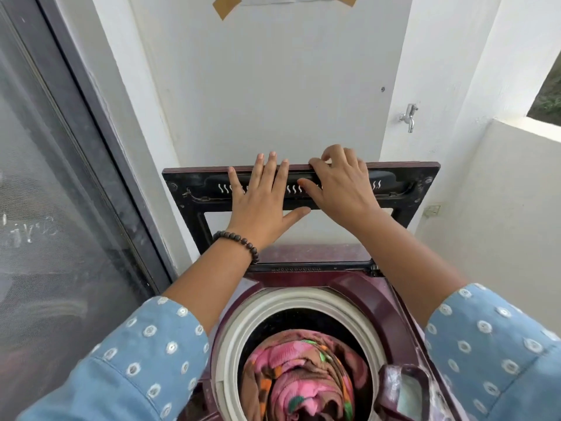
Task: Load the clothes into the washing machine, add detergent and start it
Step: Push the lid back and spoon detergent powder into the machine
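A maroon top-loading washing machine (391,317) stands below me with its lid (422,183) raised upright against the wall. My left hand (262,205) lies flat on the inner face of the lid, fingers straight. My right hand (340,186) grips the lid's top edge, fingers curled over it. Inside the white-rimmed drum (243,326) sits a bundle of pink, brown and green patterned clothes (300,378). An open detergent drawer (406,393) shows at the machine's front right.
A dark-framed glass sliding door (60,208) runs along the left. A metal tap (409,117) sticks out of the white wall on the right. A low white parapet (516,177) stands to the right of the machine.
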